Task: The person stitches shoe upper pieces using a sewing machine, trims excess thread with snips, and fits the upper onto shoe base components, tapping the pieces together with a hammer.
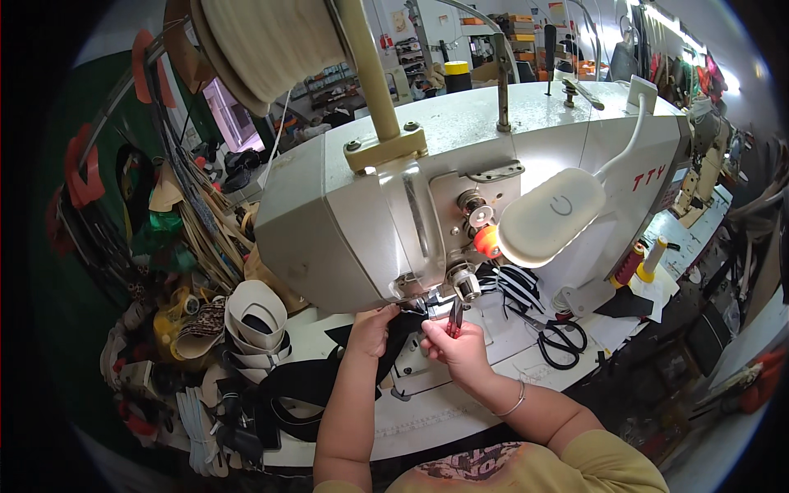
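At the needle area of a large grey sewing machine (329, 230), both my hands are closed. My left hand (374, 330) pinches a black fabric strip (308, 380) at the left of the presser foot (419, 306). The strip's long end curls down over the white table. Just right of the foot, my right hand (460, 349) grips small red-handled thread snips (454, 319), their dark tips pointing up beside the needle. The fingers partly hide the work under the foot.
Black-handled scissors (561, 343) lie right of the machine bed, near striped black-and-white straps (518, 286). A lamp (552, 215) hangs over the work. Cream rolled strips (253, 316) crowd the table's left side. Thread cones (653, 256) stand at the right.
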The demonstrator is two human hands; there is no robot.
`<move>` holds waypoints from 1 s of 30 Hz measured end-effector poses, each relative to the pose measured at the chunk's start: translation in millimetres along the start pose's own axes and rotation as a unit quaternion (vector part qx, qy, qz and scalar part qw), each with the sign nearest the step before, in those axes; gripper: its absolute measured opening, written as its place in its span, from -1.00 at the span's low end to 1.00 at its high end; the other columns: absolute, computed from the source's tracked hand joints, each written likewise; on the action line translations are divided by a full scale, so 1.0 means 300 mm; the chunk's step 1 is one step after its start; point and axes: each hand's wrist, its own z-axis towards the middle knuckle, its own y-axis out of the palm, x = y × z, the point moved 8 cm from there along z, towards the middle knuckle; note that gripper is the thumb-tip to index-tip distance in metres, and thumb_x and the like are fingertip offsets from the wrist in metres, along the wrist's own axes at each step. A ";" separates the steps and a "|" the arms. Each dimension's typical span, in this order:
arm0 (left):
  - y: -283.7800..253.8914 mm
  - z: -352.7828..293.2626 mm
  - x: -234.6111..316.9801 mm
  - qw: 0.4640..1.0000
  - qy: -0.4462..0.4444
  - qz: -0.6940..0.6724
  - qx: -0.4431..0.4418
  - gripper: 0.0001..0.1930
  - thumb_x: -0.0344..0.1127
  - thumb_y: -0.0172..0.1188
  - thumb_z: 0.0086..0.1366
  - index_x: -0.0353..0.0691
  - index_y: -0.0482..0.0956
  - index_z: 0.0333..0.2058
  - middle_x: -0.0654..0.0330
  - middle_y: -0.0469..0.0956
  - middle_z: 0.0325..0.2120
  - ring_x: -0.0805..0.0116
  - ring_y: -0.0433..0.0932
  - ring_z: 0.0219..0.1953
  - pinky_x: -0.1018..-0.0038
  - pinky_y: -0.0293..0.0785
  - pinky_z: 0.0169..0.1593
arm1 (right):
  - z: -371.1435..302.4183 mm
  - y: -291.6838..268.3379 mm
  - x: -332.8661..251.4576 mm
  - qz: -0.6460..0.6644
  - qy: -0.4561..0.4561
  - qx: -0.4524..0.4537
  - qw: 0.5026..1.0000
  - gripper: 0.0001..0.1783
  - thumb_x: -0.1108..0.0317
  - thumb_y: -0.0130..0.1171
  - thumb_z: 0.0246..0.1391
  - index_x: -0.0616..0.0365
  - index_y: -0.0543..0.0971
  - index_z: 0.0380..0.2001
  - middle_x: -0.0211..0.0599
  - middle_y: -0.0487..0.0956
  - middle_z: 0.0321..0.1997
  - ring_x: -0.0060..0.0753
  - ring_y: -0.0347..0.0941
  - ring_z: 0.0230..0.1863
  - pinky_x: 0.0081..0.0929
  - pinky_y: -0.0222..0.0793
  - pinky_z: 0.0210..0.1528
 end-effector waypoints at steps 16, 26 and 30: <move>-0.049 -0.003 0.032 0.984 0.061 0.027 0.163 -0.51 -0.72 0.10 0.01 -0.28 0.33 -0.04 0.16 0.44 -0.11 0.35 0.44 -0.07 0.50 0.31 0.04 | -0.203 -0.725 -0.443 -0.479 -0.429 0.420 0.641 -0.92 0.51 0.16 0.01 0.24 0.53 -0.37 -0.25 0.53 -0.40 -0.31 0.42 -0.35 -0.45 0.33 -0.36; 0.068 -0.153 0.153 0.845 0.203 0.495 0.009 -0.42 -0.44 0.31 -0.01 -0.29 0.35 0.04 0.03 0.37 0.00 0.23 0.45 -0.03 0.40 0.41 0.02 | -0.190 -0.730 -0.384 -0.529 -0.407 0.343 0.661 -0.77 0.66 0.07 -0.24 0.24 0.51 -0.40 -0.16 0.48 -0.40 -0.10 0.36 -0.32 -0.32 0.30 -0.29; 0.141 -0.221 0.193 0.795 0.208 0.566 -0.063 -0.41 -0.50 0.19 -0.03 -0.32 0.32 0.07 -0.03 0.30 0.06 0.06 0.40 0.04 0.31 0.37 0.10 | -0.212 -0.622 -0.321 -0.478 -0.431 0.285 0.710 -0.73 0.70 0.00 -0.31 0.23 0.50 -0.43 -0.19 0.46 -0.45 -0.14 0.35 -0.36 -0.37 0.28 -0.33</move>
